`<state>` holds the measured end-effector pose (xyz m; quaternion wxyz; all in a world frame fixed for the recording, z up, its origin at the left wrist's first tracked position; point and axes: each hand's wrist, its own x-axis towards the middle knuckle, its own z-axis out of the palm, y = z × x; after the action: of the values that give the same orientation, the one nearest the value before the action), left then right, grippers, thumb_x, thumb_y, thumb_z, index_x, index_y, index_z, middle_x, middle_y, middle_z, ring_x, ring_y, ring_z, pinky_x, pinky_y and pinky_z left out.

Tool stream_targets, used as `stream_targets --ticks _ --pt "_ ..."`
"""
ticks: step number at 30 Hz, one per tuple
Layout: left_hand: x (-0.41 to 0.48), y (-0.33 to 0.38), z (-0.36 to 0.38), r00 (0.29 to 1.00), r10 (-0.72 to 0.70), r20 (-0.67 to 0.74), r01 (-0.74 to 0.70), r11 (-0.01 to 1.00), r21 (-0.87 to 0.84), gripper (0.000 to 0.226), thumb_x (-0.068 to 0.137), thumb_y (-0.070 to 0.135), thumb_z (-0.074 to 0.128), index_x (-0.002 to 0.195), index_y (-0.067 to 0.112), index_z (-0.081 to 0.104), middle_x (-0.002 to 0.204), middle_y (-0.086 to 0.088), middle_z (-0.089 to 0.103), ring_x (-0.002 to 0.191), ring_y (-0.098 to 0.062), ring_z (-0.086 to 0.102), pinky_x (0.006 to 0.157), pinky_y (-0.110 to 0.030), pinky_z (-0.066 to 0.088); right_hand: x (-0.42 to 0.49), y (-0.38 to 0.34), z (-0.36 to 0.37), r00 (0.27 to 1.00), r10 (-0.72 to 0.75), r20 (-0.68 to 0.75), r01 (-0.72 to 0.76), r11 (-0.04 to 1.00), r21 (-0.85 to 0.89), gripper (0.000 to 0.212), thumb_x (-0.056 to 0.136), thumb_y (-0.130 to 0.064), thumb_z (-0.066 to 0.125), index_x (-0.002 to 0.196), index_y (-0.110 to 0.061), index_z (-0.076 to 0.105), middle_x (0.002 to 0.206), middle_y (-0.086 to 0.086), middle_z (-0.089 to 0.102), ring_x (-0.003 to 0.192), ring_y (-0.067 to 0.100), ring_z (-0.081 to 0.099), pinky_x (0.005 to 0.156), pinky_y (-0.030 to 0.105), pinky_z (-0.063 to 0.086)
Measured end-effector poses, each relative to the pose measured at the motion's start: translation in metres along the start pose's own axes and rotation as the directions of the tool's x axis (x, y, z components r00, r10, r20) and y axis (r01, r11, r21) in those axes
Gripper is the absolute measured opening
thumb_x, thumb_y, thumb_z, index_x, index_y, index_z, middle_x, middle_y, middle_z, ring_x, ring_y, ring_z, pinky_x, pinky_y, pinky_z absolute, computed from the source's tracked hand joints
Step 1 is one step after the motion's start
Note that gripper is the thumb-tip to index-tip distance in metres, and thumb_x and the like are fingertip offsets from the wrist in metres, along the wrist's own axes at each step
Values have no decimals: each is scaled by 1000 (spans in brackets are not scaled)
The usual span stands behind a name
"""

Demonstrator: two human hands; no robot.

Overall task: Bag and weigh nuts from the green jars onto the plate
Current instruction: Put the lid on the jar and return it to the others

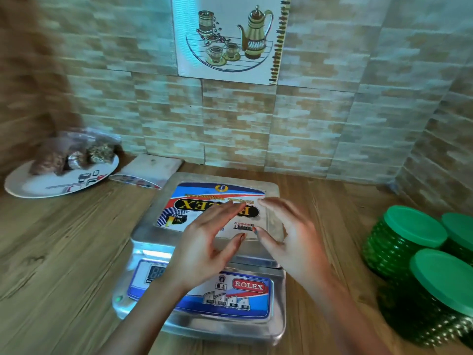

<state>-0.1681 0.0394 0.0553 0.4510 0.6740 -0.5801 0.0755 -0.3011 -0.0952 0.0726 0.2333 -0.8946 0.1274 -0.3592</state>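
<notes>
Head view. The wooden desk point(76, 252) is carrying every item. A steel electronic weighing scale point(204, 252) is sitting at its centre, and its pan point(217, 190) is lying under both hands with no filled bag on it.

Three green jars point(407, 242) are standing upright in a cluster at the right edge, long axes vertical and lids on. They are lying well to the right of the hands, so the right hand is the nearer one for a reach to a jar. The plate point(33, 185) is resting far left against the tiled wall point(320, 124). It is already bearing several filled clear bags of nuts point(51, 160), and the left hand is the nearer one for placing a bag there.

The left hand point(204, 242) is hovering palm inward over the pan, with fingers point(225, 208) straight, spread and gripping nothing. The right hand point(289, 239) is facing it, with fingers point(271, 206) loosely curved and thumb and forefinger parted; the two thumbs are nearly meeting. A faint clear film point(275, 224), possibly an empty bag, is showing just beside the right fingers. Whether they are gripping it cannot be told through the motion blur.

Judged step: a bag is being readied over the pan, and nuts are not yet being drawn from a jar.
</notes>
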Motion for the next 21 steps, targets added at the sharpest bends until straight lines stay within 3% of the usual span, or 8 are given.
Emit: stream_targets --ticks 5,7,13,15,21 --pt "-3 -6 -16 1000 -8 -24 9 999 48 46 86 30 58 130 19 54 130 9 56 124 -4 47 103 -27 40 14 -2 15 1000 -22 -8 22 999 40 45 78 -23 71 122 -19 60 119 -8 58 111 12 56 93 33 49" --pt "-5 -11 -23 999 -14 -52 17 998 64 44 87 30 58 130 19 54 130 9 56 123 -4 48 103 -26 39 21 -5 23 999 -42 -12 43 998 43 44 78 -28 66 120 -19 61 118 -7 59 110 14 56 91 36 50" --pt "-16 -29 -45 994 -59 -87 66 994 85 43 87 27 59 129 16 55 130 7 57 124 -4 48 97 -23 44 33 -21 48 994 -106 -21 107 994 26 40 78 -32 63 116 -18 65 116 -7 62 108 6 52 93 17 40" --pt "-18 -36 -56 992 -62 -110 72 994 88 42 87 27 59 127 15 57 128 7 58 124 -5 49 100 -19 40 39 -27 60 994 -113 10 113 992 57 41 80 -37 59 116 -19 65 116 -7 61 109 8 54 95 19 40" --pt "-25 -83 -100 983 -93 -156 110 988 109 40 87 28 57 125 17 58 127 8 58 122 -5 50 101 -23 40 66 -53 109 988 -149 50 147 988 45 42 80 -39 55 115 -19 64 116 -8 59 108 9 54 95 16 38"
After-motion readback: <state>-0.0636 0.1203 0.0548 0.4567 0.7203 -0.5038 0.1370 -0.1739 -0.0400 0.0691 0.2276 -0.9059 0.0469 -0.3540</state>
